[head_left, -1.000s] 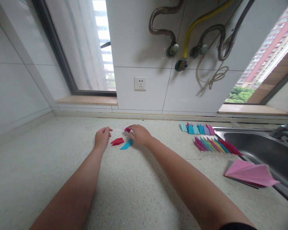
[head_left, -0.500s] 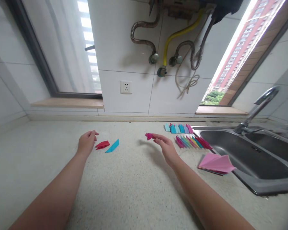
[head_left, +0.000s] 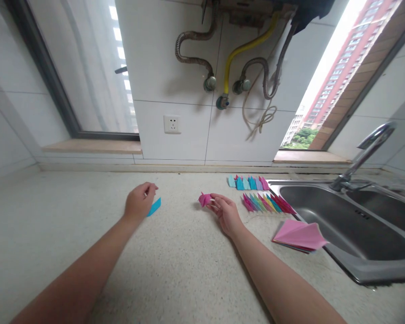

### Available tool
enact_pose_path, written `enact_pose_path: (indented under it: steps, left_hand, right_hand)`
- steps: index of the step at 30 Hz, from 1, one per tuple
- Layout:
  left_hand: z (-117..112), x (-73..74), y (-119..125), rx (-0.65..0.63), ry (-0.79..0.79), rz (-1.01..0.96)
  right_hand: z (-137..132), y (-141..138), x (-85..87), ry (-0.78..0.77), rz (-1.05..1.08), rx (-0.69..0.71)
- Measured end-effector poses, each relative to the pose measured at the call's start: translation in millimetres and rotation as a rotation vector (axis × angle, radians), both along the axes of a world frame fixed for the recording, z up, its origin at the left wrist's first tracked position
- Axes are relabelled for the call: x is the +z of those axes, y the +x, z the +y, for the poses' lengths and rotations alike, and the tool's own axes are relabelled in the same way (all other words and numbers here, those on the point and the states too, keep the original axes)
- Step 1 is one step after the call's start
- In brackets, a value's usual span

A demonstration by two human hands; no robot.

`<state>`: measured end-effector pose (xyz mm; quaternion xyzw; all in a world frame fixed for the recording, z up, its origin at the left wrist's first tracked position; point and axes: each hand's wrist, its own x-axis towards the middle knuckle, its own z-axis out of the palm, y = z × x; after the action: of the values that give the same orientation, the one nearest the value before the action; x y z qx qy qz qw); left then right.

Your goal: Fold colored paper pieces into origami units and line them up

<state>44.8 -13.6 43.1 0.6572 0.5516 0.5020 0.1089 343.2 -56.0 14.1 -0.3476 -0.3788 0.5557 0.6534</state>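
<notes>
My right hand [head_left: 225, 213] pinches a small magenta folded paper piece [head_left: 204, 199] between thumb and fingertips, just above the counter. Its folds look like an origami figure, though the exact shape is too small to tell. On the left, my left hand [head_left: 140, 200] is curled closed, with no paper showing in its fingers. Beside and partly under that hand lies a flat blue folded paper strip [head_left: 154, 207]. The red folded paper is hidden behind the left hand.
Folded paper pieces stand in a back row [head_left: 249, 183] and a front row [head_left: 268, 203] to the right. Nearer lies a stack of paper sheets [head_left: 300, 235], pink on top. A steel sink [head_left: 344, 267] with a faucet [head_left: 374, 139] borders the speckled counter [head_left: 175, 261].
My left hand has moved right, over where the red folded paper lay and up to the blue strip. My right hand still holds the magenta piece, now turned and slightly lower.
</notes>
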Motion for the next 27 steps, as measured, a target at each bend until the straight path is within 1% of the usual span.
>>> enact_pose_path:
  steps: [1, 3, 5, 6, 8, 9, 11, 13, 16, 21, 27]
  left_hand:
    - [-7.3, 0.3, 18.1, -0.081, 0.000, -0.025]
    - [-22.7, -4.1, 51.4, -0.208, -0.034, -0.114]
    - [-36.9, -12.8, 76.2, -0.316, -0.144, -0.188]
    - [-42.8, -17.4, 84.3, -0.382, -0.205, -0.216]
    - [-51.3, -25.1, 92.6, -0.528, -0.344, -0.292]
    - [-53.9, -27.6, 93.7, -0.591, -0.402, -0.332]
    - [-56.2, -29.8, 92.5, -0.671, -0.475, -0.388]
    - [-56.3, -29.5, 89.8, -0.693, -0.498, -0.409]
    - [-55.0, -28.6, 86.4, -0.671, -0.507, -0.412]
    - [-52.0, -31.2, 84.6, -0.653, -0.485, -0.464]
    - [-52.4, -32.3, 85.1, -0.681, -0.490, -0.499]
  right_hand:
    - [0.3, 0.7, -0.8, -0.002, 0.010, -0.002]
    - [-0.6, -0.6, -1.1, -0.012, 0.019, 0.010]
    - [-3.9, -4.8, 0.2, -0.026, 0.014, 0.048]
    - [-6.1, -7.6, 1.3, -0.030, 0.007, 0.074]
    - [-11.3, -14.0, 3.8, -0.027, -0.006, 0.121]
    - [-13.8, -17.1, 5.0, -0.020, -0.014, 0.136]
    - [-17.7, -22.0, 6.4, -0.006, -0.042, 0.165]
    - [-19.6, -24.7, 6.3, 0.008, -0.084, 0.188]
    - [-19.5, -25.2, 4.1, 0.036, -0.134, 0.199]
    - [-17.9, -25.8, 0.7, 0.081, -0.149, 0.217]
    - [-20.0, -30.9, -2.2, 0.118, -0.379, 0.242]
